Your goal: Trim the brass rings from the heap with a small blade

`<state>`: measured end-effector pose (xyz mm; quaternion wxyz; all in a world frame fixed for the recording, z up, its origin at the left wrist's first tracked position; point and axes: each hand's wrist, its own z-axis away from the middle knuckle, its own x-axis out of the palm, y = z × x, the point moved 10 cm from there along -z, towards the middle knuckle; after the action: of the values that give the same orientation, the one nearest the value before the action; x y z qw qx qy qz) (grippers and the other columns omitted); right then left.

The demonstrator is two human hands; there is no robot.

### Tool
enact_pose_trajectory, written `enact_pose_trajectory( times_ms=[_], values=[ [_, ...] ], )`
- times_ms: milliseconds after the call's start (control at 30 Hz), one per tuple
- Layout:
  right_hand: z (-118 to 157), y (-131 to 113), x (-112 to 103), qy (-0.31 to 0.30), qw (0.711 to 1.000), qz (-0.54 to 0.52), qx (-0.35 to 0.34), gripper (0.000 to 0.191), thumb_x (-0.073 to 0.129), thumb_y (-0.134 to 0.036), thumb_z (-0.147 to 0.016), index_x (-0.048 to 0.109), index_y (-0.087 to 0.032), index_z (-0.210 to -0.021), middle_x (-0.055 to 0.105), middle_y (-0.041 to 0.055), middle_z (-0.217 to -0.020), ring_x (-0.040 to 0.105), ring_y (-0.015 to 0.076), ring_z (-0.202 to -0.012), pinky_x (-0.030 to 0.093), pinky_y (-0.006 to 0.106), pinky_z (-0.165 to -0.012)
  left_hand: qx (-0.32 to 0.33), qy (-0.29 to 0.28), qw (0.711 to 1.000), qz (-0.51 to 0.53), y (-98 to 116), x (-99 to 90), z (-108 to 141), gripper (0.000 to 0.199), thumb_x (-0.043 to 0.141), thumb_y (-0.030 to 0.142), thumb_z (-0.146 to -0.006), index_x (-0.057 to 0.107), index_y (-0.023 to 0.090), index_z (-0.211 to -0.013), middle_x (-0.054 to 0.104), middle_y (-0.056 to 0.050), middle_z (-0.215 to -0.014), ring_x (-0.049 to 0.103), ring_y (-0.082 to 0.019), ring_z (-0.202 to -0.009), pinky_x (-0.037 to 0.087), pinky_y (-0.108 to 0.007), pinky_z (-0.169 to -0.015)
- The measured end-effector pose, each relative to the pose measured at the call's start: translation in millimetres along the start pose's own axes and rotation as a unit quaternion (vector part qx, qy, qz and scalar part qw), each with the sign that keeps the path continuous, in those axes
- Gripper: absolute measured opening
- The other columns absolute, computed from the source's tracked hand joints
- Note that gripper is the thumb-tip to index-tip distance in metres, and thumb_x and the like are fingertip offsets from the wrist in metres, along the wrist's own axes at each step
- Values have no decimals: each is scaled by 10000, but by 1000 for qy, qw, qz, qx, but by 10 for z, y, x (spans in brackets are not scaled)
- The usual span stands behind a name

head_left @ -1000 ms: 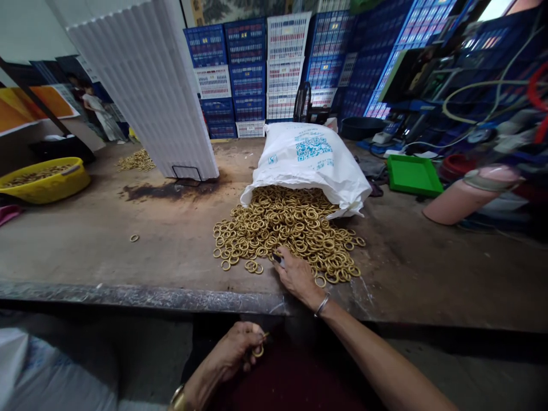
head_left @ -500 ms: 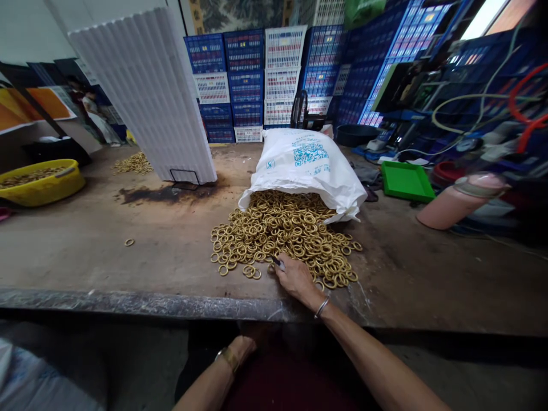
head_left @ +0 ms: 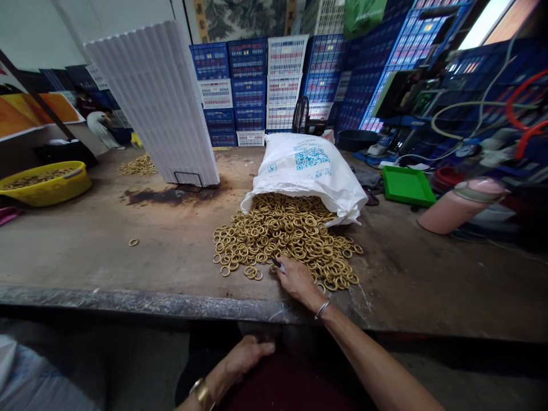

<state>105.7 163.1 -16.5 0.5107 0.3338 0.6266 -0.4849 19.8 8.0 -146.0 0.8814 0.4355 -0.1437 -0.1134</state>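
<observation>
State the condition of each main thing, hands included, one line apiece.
White sack: lying down, mouth open
Gold-coloured rings: heaped loose, spilling from the sack
Lone ring: flat, apart from the heap
Corrugated panel: standing in a wire stand
Yellow basin: holding many small pieces
Green tray: right way up
Right hand: at the heap, closed on a dark-tipped object
Left hand: thumb out, grip hidden

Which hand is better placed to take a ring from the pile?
Probably the right hand: it is at the gold-coloured ring pile; the left hand is off the tabletop.
</observation>
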Motion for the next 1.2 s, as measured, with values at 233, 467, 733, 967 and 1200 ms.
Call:
enact_pose_trajectory(
  times_ms=[233,467,733,967,1200],
  values=[
    [-31,33,-23,20,997,-67,-18,153,425,-242,-799,564,-183,-819,610,23,-724,533,127,-655,305,210,-592,132,35,991,-4,1138,17,641,281,565,345,-706,611,158,-910,620,-47,-837,567,-157,-764,433,-244,-665],
    [-12,143,-76,59,971,-228,-35,151,424,-253,-777,541,-175,-723,556,-11,-645,472,104,-580,335,193,-562,184,221,958,26,1456,-355,217,474,501,397,-722,435,119,-1101,557,-33,-724,558,-134,-584,415,-199,-421],
    [32,173,-157,75,943,-322,-31,167,441,-276,-779,567,-169,-758,551,-12,-634,486,102,-576,361,196,-566,183,190,965,5,1568,-189,-221,540,498,403,-733,363,140,-1184,555,-13,-717,534,-90,-478,382,-158,-356],
    [59,186,-162,75,936,-339,-51,139,453,-254,-775,568,-176,-770,560,-10,-667,484,99,-596,372,196,-595,198,191,960,56,1638,-266,-263,313,541,391,-709,566,121,-866,557,-18,-715,501,-58,-495,376,-147,-391],
    [91,170,-163,61,927,-366,-56,140,448,-248,-773,567,-175,-769,555,-12,-675,486,96,-604,377,193,-604,180,216,956,84,1588,-356,-277,449,582,336,-669,473,137,-1057,577,-7,-691,514,-71,-479,371,-155,-387]
  ],
)
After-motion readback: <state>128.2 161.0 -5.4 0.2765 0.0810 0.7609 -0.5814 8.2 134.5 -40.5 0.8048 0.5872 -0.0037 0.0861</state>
